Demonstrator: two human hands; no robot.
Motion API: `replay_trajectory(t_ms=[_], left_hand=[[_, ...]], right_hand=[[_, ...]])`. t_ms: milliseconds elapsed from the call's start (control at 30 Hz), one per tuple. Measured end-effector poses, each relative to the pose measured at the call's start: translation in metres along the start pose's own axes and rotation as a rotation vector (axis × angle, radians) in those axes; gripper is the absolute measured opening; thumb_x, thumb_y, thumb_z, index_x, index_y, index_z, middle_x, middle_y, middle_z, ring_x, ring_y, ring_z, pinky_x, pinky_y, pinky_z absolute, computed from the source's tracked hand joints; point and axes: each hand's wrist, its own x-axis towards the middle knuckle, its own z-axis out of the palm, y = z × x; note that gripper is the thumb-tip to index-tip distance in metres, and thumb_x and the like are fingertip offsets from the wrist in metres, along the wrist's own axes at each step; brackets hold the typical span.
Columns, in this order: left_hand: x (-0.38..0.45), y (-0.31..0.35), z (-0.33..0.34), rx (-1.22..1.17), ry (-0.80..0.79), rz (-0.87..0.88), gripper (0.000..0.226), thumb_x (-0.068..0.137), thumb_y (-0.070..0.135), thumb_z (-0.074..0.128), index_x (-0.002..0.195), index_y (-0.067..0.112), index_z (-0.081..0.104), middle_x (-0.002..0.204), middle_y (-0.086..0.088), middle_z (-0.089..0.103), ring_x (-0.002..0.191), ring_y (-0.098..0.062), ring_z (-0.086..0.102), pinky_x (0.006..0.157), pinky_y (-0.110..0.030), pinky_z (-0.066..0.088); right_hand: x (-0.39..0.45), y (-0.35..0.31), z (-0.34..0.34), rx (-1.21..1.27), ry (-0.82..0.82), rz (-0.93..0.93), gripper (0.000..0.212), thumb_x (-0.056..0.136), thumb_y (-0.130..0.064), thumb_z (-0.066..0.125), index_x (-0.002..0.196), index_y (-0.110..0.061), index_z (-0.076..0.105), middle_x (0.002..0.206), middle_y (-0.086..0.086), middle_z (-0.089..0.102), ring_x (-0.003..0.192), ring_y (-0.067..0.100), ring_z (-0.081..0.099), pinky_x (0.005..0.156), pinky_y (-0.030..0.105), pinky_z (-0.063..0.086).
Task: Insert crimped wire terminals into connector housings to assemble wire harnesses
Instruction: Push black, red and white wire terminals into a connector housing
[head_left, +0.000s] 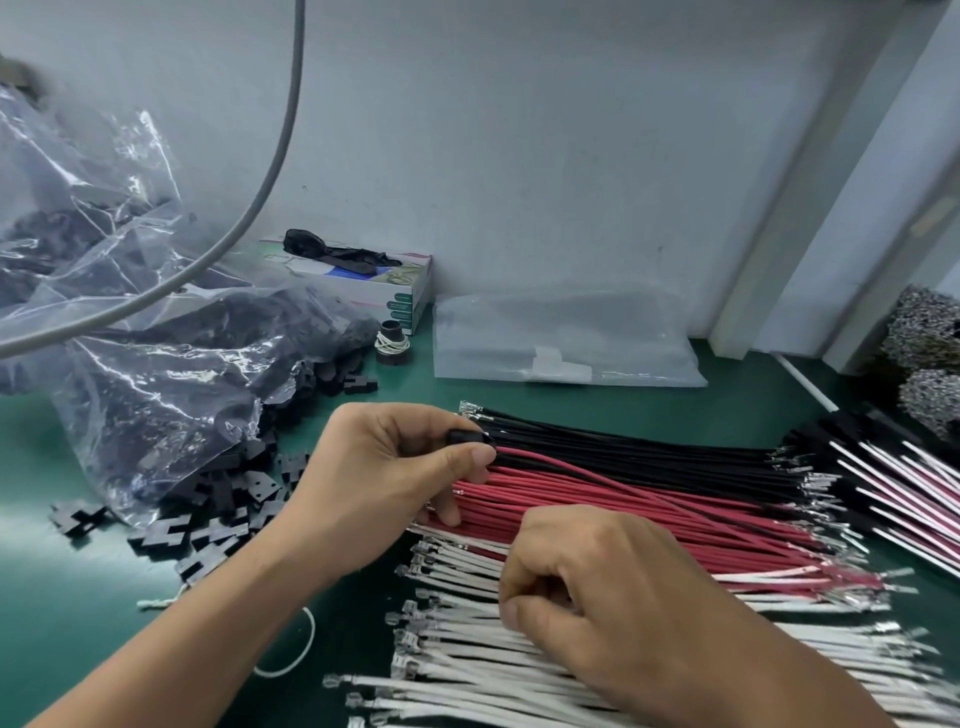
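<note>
While pinched by left hand (384, 467), blocky black housing (467, 437).

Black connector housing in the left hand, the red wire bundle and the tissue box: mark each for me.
black connector housing (470, 438), head view, on its top face between fingers and thumb.
red wire bundle (623, 514), head view, mid-length.
tissue box (410, 299), head view, right side panel.

Assembly workshop bench — green mat (78, 613), sorted wire bundles (649, 499) (crimped); bagged housings (171, 364)
</note>
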Motion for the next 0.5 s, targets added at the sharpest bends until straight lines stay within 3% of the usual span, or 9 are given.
replay_trajectory(t_ms=[100, 167, 267, 367, 500], left_hand=[[0.001, 0.0, -0.001, -0.006, -0.013, -0.011, 0.011, 0.078, 0.022, 0.082, 0.089, 0.02, 0.082, 0.077, -0.011, 0.078, 0.05, -0.02, 0.066, 0.044, -0.021, 0.051], [0.001, 0.001, -0.002, -0.031, -0.027, -0.034, 0.017, 0.074, 0.023, 0.083, 0.091, 0.019, 0.082, 0.078, -0.012, 0.078, 0.052, -0.021, 0.067, 0.045, -0.022, 0.053], [0.001, 0.003, -0.005, -0.059, -0.042, -0.062, 0.029, 0.067, 0.031, 0.084, 0.093, 0.019, 0.082, 0.074, -0.018, 0.077, 0.054, -0.021, 0.07, 0.05, -0.025, 0.057], [0.001, 0.005, -0.006, -0.089, -0.074, -0.058, 0.029, 0.066, 0.028, 0.085, 0.093, 0.017, 0.083, 0.073, -0.02, 0.076, 0.056, -0.022, 0.071, 0.053, -0.024, 0.057], [0.002, 0.006, -0.008, -0.14, -0.083, -0.069, 0.03, 0.065, 0.024, 0.086, 0.094, 0.013, 0.083, 0.081, -0.02, 0.078, 0.058, -0.025, 0.072, 0.054, -0.027, 0.058]], right_hand=[[0.0, 0.002, -0.003, 0.058, 0.049, 0.031, 0.006, 0.09, -0.039, 0.056, 0.091, -0.033, 0.058, 0.092, -0.021, 0.06, 0.084, 0.0, 0.056, 0.069, 0.016, 0.041], [0.001, 0.005, -0.008, 0.232, 0.104, 0.083, 0.002, 0.093, -0.034, 0.06, 0.092, -0.034, 0.06, 0.083, -0.017, 0.064, 0.072, 0.003, 0.059, 0.063, 0.018, 0.046], [0.001, 0.012, -0.014, 0.399, 0.268, 0.151, 0.008, 0.092, -0.028, 0.067, 0.09, -0.036, 0.067, 0.076, -0.013, 0.065, 0.065, 0.005, 0.058, 0.059, 0.019, 0.046], [0.001, 0.018, -0.017, 0.233, 0.494, 0.129, 0.01, 0.088, -0.025, 0.072, 0.084, -0.034, 0.072, 0.082, -0.014, 0.064, 0.081, 0.009, 0.062, 0.067, 0.014, 0.045], [0.0, 0.019, -0.015, 0.0, 0.61, 0.081, 0.008, 0.09, -0.026, 0.07, 0.085, -0.031, 0.072, 0.082, -0.016, 0.058, 0.077, 0.011, 0.061, 0.063, 0.028, 0.05]])
